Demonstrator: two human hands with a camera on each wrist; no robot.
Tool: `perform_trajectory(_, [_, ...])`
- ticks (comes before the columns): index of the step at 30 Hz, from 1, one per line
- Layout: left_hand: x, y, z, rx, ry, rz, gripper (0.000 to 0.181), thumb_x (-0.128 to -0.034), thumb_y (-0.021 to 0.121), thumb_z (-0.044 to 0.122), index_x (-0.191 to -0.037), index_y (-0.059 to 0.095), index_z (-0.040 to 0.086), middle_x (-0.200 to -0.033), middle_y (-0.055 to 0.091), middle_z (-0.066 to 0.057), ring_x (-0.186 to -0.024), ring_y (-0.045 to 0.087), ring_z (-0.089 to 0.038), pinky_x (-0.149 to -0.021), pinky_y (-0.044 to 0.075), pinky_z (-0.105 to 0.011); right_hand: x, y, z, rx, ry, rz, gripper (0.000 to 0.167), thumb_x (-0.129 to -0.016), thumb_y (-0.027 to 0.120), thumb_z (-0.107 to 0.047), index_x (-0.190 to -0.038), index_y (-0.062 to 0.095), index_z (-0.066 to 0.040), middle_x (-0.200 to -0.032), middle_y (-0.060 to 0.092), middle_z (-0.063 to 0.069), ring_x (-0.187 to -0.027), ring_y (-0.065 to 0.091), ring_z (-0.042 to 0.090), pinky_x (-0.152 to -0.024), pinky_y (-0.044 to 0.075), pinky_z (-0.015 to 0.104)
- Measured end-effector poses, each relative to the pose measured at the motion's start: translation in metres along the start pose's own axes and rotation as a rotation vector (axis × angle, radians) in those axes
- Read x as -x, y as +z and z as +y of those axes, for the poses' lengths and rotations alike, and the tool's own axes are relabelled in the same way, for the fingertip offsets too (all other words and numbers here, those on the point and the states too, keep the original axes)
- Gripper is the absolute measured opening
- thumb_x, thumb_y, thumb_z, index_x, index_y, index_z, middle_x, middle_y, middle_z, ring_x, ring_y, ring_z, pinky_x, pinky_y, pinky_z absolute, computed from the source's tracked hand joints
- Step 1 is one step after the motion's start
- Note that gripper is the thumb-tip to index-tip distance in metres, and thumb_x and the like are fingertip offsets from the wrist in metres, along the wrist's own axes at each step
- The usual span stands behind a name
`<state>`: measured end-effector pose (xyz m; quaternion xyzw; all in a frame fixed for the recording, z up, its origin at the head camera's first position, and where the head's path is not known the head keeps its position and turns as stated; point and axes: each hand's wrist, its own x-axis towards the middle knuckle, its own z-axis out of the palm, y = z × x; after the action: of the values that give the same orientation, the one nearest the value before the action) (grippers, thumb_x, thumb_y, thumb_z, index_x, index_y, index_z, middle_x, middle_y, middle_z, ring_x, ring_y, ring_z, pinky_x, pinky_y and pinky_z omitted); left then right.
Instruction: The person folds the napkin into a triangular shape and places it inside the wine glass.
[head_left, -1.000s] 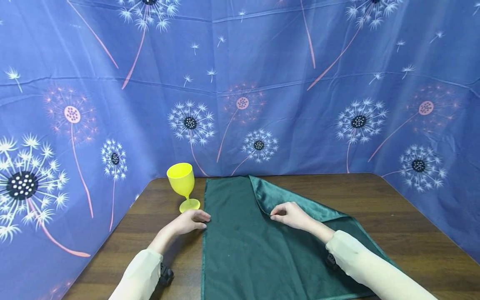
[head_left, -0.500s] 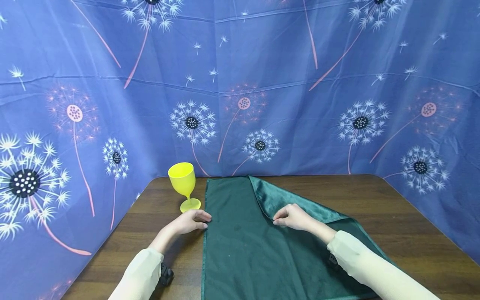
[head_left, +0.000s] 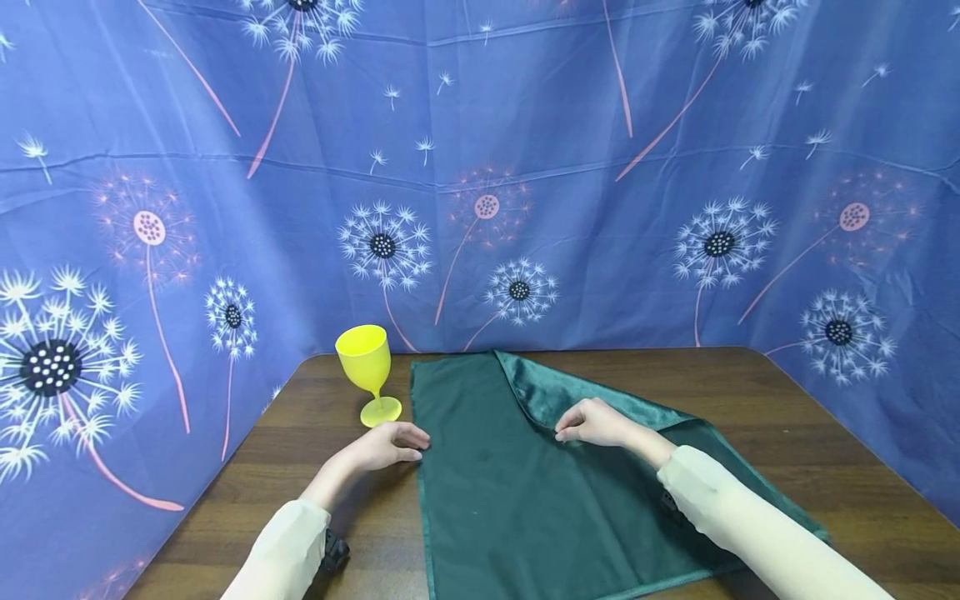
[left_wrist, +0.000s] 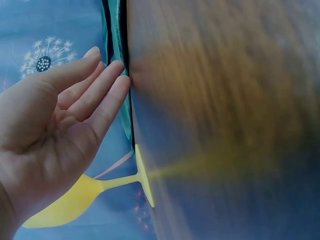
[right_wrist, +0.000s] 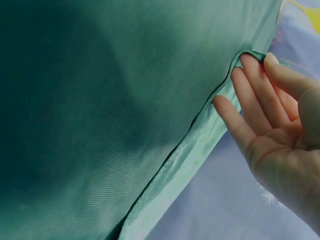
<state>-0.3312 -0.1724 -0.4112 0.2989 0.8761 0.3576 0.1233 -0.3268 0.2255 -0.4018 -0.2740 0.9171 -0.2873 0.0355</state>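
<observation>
A dark green satin cloth (head_left: 502, 508) lies on the wooden table, its far right corner folded over toward the middle so the shiny side (head_left: 558, 396) shows. My right hand (head_left: 600, 423) pinches that folded corner between thumb and fingers; in the right wrist view the pinched edge (right_wrist: 253, 53) sits at the fingertips. At the cloth's left border is my left hand (head_left: 384, 446), fingers fairly straight and fingertips on or just over the edge; the left wrist view shows nothing gripped by the hand (left_wrist: 75, 110). A yellow plastic goblet (head_left: 365, 367) stands upright just beyond the left hand.
The brown wooden table (head_left: 847, 475) extends to both sides of the cloth. A blue curtain (head_left: 600, 208) with a dandelion print hangs behind the table and along its sides. Dark wrist cameras (head_left: 334, 552) sit under the sleeves.
My right hand has drawn the folded corner slightly to the right. The cloth's near part has slid rightward, slanting its left edge. My left hand has shifted a little right; the goblet stays put.
</observation>
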Motion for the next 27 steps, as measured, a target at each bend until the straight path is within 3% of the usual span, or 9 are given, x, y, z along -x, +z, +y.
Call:
perform_trajectory(7, [-0.001,0.002,0.003,0.015,0.015,-0.016,0.028,-0.0903,0.061,0.012,-0.116,0.060,0.000,-0.110,0.067,-0.013,-0.107,0.061,-0.030,-0.086,0.049,-0.031,-0.004,-0.004,0.014,0.004,-0.036,0.019,0.018,-0.087,0.066,-0.023,-0.095,0.074,-0.010,-0.091,0.073,0.001,-0.075,0.065,0.006,-0.066,0.051,0.022])
perform_trajectory(19, [0.000,0.004,0.011,0.015,0.020,-0.035,0.029,-0.0904,0.061,0.011,-0.117,0.060,-0.001,-0.110,0.068,-0.014,-0.107,0.061,-0.030,-0.087,0.050,-0.038,-0.011,-0.009,0.028,-0.009,-0.004,0.007,0.020,-0.089,0.064,-0.026,-0.098,0.073,-0.011,-0.094,0.072,0.001,-0.077,0.063,0.005,-0.067,0.051,0.025])
perform_trajectory(27, [-0.006,0.005,0.009,0.013,0.006,-0.015,0.026,-0.0923,0.058,0.012,-0.116,0.060,0.000,-0.107,0.069,-0.011,-0.103,0.063,-0.026,-0.086,0.050,-0.036,-0.013,-0.013,0.031,-0.034,0.026,-0.017,0.019,-0.090,0.062,-0.025,-0.099,0.072,-0.011,-0.095,0.072,0.000,-0.079,0.063,0.008,-0.069,0.050,0.027])
